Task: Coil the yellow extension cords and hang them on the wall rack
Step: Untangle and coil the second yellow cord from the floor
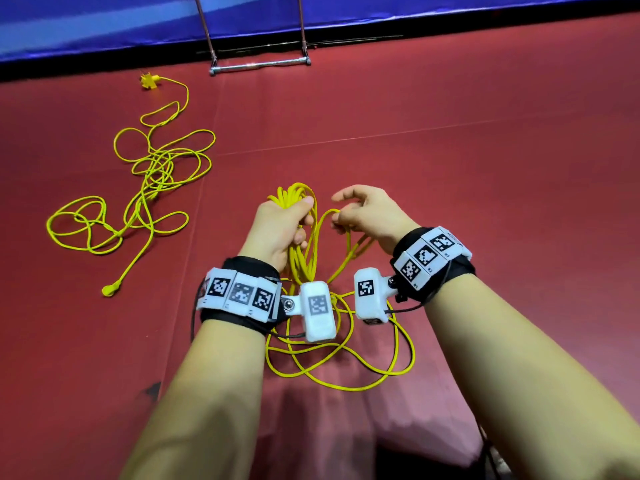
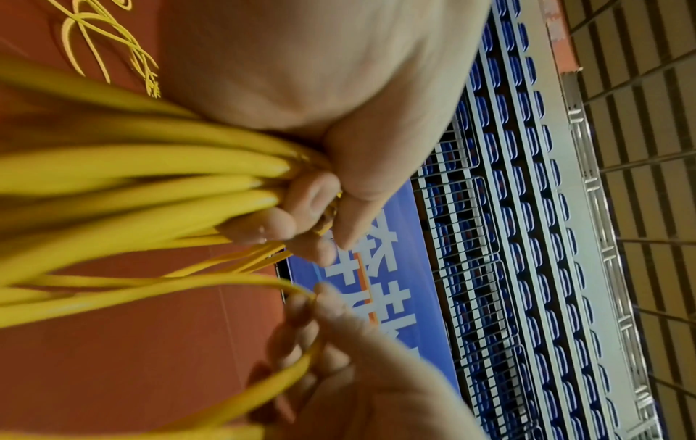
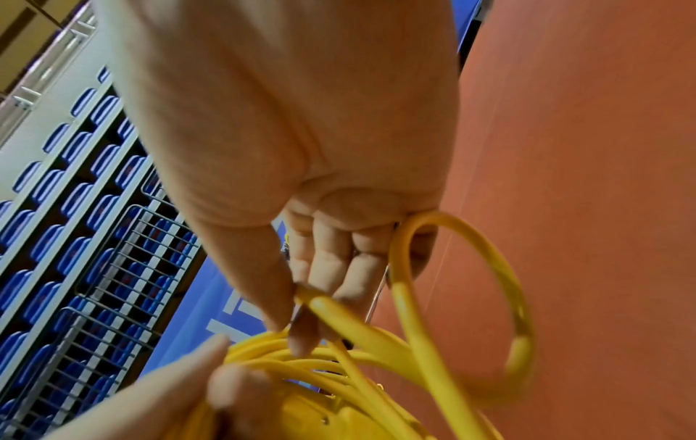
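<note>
Yellow extension cords (image 1: 138, 188) on red floor (image 1: 450, 168) (blue wall (image 1: 104, 22) behind)

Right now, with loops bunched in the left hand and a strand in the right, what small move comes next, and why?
Probably bring the right hand across and lay its pinched loop of yellow extension cord into the left hand, which already grips the gathered coil. Slack cord still lies uncoiled on the red floor below the wrists.

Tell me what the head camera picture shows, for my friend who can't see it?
The left hand grips a bundle of yellow cord loops while the right hand pinches the next loop. A second cord lies tangled on the red floor.
</note>
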The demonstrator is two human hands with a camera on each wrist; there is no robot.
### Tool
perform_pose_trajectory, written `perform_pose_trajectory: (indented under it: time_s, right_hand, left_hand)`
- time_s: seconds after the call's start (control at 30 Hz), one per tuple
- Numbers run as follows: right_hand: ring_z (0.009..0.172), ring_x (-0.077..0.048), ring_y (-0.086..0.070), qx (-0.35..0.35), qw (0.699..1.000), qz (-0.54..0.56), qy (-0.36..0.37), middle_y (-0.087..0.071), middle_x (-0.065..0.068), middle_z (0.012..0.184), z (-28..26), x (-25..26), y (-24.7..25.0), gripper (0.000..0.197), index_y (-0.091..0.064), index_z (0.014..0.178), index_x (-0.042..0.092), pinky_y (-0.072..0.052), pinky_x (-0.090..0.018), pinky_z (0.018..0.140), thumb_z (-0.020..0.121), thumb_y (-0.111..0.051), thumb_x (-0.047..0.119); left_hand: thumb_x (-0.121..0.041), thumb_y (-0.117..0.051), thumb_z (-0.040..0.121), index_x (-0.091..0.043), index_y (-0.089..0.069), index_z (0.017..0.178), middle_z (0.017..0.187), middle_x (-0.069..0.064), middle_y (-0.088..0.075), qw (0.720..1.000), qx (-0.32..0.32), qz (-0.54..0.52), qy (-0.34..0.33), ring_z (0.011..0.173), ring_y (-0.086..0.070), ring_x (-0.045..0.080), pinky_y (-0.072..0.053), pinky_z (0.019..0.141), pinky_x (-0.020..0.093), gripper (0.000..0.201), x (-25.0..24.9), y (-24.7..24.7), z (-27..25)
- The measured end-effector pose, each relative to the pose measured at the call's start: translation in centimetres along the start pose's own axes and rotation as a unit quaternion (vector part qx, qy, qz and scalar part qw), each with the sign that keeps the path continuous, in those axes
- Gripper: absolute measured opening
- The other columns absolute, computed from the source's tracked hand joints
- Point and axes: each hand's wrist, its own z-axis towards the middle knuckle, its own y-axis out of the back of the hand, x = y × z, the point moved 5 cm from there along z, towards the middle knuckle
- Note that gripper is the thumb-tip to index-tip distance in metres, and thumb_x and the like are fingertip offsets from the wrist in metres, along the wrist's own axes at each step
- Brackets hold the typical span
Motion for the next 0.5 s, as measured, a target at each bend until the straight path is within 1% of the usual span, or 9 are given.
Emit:
perform_pose_trajectory:
  time_s: [0.07,0.1,0.13,0.2,0.23,0.3,0.37,0.43,0.5]
  right_hand:
    - [0.065,-0.022,-0.058,0.049,0.998,0.001,0.026,-0.065,-0.015,0.073,-0.2,0.8,-0.6,0.037,-0.059,0.11,0.004,-0.046,-0.028,0.067,0.078,-0.072,-0.006]
    - [0.069,-0.021,-0.057,0.071,0.997,-0.008,0.036,-0.064,-0.015,0.075,-0.3,1.0,-1.0,0.039,-0.06,0.111,0.006,-0.044,-0.031,0.069,0.077,-0.075,-0.003]
    - [0.071,-0.021,-0.055,0.088,0.995,-0.022,0.045,-0.063,-0.014,0.076,-0.5,1.1,-1.5,0.041,-0.06,0.112,0.007,-0.043,-0.031,0.07,0.077,-0.077,-0.002]
    - [0.072,-0.017,-0.053,0.11,0.991,-0.052,0.062,-0.061,-0.009,0.075,-0.8,1.3,-2.2,0.044,-0.058,0.116,0.006,-0.043,-0.029,0.07,0.077,-0.074,-0.007]
    - [0.071,-0.016,-0.054,0.12,0.988,-0.065,0.066,-0.062,-0.008,0.076,-0.8,1.3,-2.5,0.047,-0.057,0.119,0.006,-0.044,-0.029,0.07,0.077,-0.072,-0.01]
    - [0.072,-0.018,-0.055,0.15,0.983,-0.08,0.067,-0.062,-0.009,0.083,-1.0,1.1,-3.0,0.058,-0.053,0.125,0.005,-0.047,-0.03,0.069,0.074,-0.07,-0.016]
    - [0.07,-0.02,-0.052,0.171,0.978,-0.097,0.071,-0.06,-0.009,0.088,-0.9,0.8,-3.4,0.068,-0.049,0.132,0.005,-0.048,-0.027,0.063,0.071,-0.069,-0.019]
    - [0.067,-0.017,-0.051,0.164,0.973,-0.138,0.081,-0.057,-0.007,0.084,-0.7,0.4,-3.5,0.075,-0.046,0.136,0.008,-0.048,-0.022,0.058,0.069,-0.07,-0.018]
    - [0.064,-0.011,-0.05,0.147,0.958,-0.227,0.098,-0.056,-0.001,0.078,-0.5,-0.2,-3.7,0.081,-0.045,0.139,0.015,-0.044,-0.018,0.059,0.067,-0.074,-0.01]
  left_hand:
    - [-0.019,-0.058,0.098,-0.011,-0.057,0.075,0.066,0.003,-0.062,1.0,-0.01,0.0,0.012,0.032,-0.031,0.01,-0.036,0.042,0.022,0.024,0.8,-0.3,0.1]
    - [-0.019,-0.058,0.098,-0.011,-0.059,0.075,0.065,0.002,-0.063,1.0,-0.012,0.001,0.019,0.033,-0.031,0.01,-0.036,0.041,0.022,0.024,1.1,-0.5,0.1]
    - [-0.02,-0.058,0.098,-0.011,-0.059,0.073,0.062,0.002,-0.062,1.0,-0.014,0.004,0.023,0.033,-0.031,0.011,-0.037,0.04,0.021,0.027,1.4,-0.5,0.1]
    - [-0.021,-0.058,0.097,-0.008,-0.058,0.066,0.057,0.007,-0.054,0.999,-0.017,0.009,0.03,0.034,-0.032,0.012,-0.037,0.039,0.021,0.034,1.8,-0.5,0.2]
    - [-0.02,-0.059,0.097,-0.006,-0.057,0.064,0.058,0.01,-0.05,0.999,-0.022,0.005,0.032,0.033,-0.032,0.012,-0.036,0.039,0.021,0.036,2.0,-0.4,0.2]
    - [-0.015,-0.061,0.095,-0.005,-0.056,0.065,0.06,0.012,-0.05,0.998,-0.037,-0.028,0.033,0.033,-0.034,0.012,-0.034,0.038,0.021,0.032,2.2,-0.1,0.3]
    - [-0.008,-0.062,0.093,-0.004,-0.057,0.069,0.06,0.012,-0.051,0.996,-0.054,-0.068,0.035,0.033,-0.035,0.012,-0.034,0.038,0.021,0.024,2.3,0.1,0.3]
    - [-0.004,-0.062,0.09,-0.003,-0.058,0.072,0.063,0.015,-0.055,0.992,-0.08,-0.09,0.037,0.033,-0.035,0.012,-0.034,0.038,0.02,0.019,2.2,0.4,0.3]
    - [-0.001,-0.061,0.088,-0.002,-0.06,0.068,0.068,0.016,-0.054,0.988,-0.104,-0.107,0.032,0.032,-0.034,0.012,-0.034,0.04,0.021,0.02,2.1,0.8,0.4]
